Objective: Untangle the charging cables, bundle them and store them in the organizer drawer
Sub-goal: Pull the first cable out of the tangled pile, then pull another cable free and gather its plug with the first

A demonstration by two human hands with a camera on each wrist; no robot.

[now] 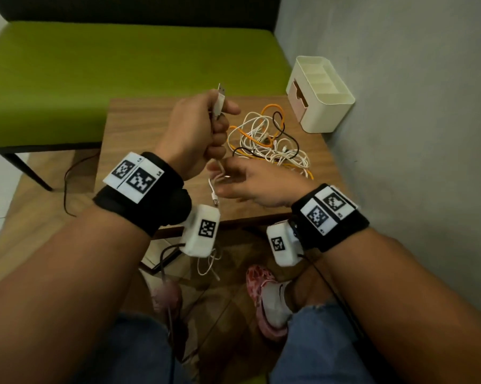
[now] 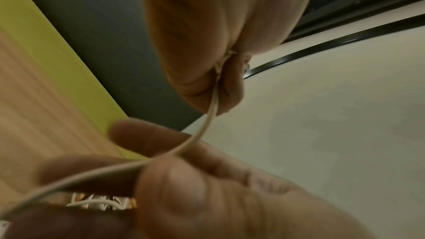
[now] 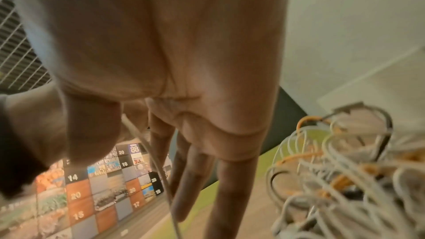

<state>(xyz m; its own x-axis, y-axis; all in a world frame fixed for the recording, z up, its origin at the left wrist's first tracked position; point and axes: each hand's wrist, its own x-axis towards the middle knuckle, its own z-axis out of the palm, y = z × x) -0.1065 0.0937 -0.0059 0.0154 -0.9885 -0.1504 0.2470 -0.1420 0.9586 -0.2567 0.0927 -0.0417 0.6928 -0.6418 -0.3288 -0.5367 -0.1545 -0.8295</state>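
Observation:
My left hand is raised over the wooden table and grips a white cable in its fist, the USB plug sticking up above the thumb. The cable drops from the fist to my right hand just below. There the thumb holds the white cable against straight fingers. Its small end plug dangles under the hands. A tangle of white, orange and black cables lies on the table behind my right hand. The cream organizer stands at the back right, its pink drawer slightly pulled out.
A grey wall runs close along the table's right side. A green bench stands behind and left of the table. A loose white cable shows below the table's near edge, by my shoes. The tangle sits right of my right hand.

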